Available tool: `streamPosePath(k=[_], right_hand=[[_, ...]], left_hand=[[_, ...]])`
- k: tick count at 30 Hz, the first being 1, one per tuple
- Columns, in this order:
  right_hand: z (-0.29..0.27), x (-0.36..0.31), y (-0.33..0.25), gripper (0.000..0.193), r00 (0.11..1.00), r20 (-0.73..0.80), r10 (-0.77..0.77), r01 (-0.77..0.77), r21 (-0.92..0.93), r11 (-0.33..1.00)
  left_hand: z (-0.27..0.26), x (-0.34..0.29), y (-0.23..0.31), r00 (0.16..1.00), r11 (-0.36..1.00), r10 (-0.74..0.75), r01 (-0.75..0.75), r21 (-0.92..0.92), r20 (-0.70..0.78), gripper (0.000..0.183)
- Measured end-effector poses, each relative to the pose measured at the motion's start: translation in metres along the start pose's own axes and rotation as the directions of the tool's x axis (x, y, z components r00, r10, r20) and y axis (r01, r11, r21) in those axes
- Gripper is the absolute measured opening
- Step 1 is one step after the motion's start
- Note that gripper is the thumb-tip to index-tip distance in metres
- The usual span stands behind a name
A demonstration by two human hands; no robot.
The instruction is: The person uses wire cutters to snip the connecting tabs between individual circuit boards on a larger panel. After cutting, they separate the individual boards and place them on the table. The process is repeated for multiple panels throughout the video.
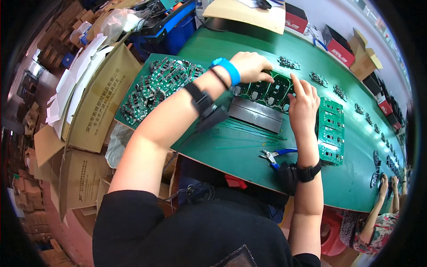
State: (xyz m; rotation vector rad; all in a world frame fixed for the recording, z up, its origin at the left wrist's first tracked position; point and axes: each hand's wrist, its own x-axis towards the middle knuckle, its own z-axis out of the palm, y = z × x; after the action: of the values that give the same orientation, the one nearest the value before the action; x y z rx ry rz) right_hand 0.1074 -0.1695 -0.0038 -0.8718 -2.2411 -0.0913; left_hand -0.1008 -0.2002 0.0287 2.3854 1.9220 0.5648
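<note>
A green circuit board panel (272,91), made of several joined boards with dark and silvery parts, is between my hands on the green table. My left hand (251,67), with a blue wristband, bends its fingers onto the panel's far left part. My right hand (304,101) grips its right end, thumb and fingers apart around the edge. Just nearer lies a dark grey flat block (255,115). Thin green strips (244,133) are scattered in front of that block. Blue-handled cutters (276,156) lie with jaws apart beside my right forearm.
A large heap of small circuit boards (167,82) covers the table's left end. More green panels (331,131) lie to the right. Small board piles (289,62) run along the far side. Cardboard boxes (95,102) stand at the left. A co-worker's hands (384,186) are at far right.
</note>
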Motion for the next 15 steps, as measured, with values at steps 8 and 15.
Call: streamPosePath(k=[8, 15], right_hand=[[-0.017, -0.016, -0.016, 0.014, 0.988, -0.018, 0.155, -0.136, 0.393, 0.909], [-0.003, -0.034, -0.022, 0.017, 0.768, 0.555, 0.32, -0.617, 0.774, 0.139]], left_hand=[[-0.019, 0.014, -0.033, 0.974, 0.906, 0.025, 0.072, -0.417, 0.224, 0.042], [-0.029, -0.005, -0.026, 0.96, 0.697, -0.065, 0.239, -0.676, 0.272, 0.036]])
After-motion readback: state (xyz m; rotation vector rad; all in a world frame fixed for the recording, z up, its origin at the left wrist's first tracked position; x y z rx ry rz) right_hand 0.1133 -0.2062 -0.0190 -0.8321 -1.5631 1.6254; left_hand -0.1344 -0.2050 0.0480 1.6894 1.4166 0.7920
